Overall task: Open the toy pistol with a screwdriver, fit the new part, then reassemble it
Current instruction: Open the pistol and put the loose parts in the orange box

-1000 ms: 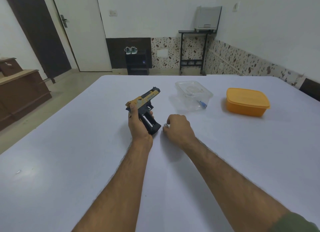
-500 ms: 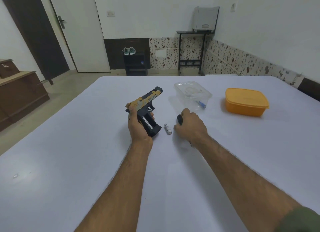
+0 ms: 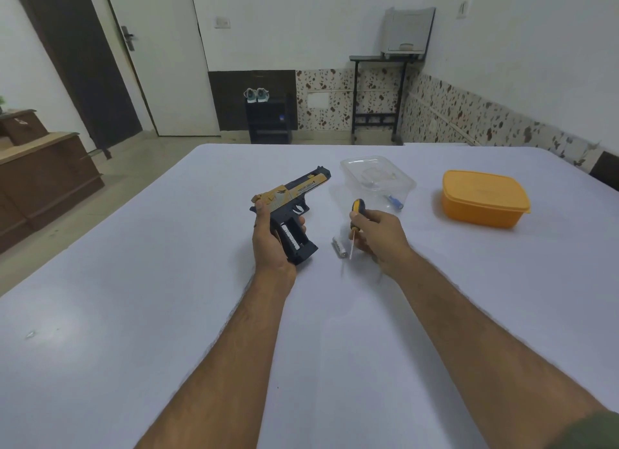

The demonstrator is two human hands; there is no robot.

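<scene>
My left hand [image 3: 269, 239] grips the black and gold toy pistol [image 3: 292, 200] by its handle, barrel pointing away to the right; the grip's side is open and shows a battery bay with a white cell inside. My right hand [image 3: 380, 237] holds a small screwdriver [image 3: 355, 222] with a yellow and black handle, its thin shaft pointing down toward the table. A loose white battery [image 3: 339, 246] lies on the white table [image 3: 167, 314] between my two hands, just left of the screwdriver tip.
A clear plastic container [image 3: 376, 177] with a small blue part [image 3: 393, 202] beside its near edge stands behind my right hand. An orange lidded box [image 3: 484, 197] sits to the right. Beyond the table's far edge are a floor, shoe rack and stand.
My right hand left the battery on the table, moved right to the screwdriver, picked it up and raised it. The left hand kept holding the pistol almost still.
</scene>
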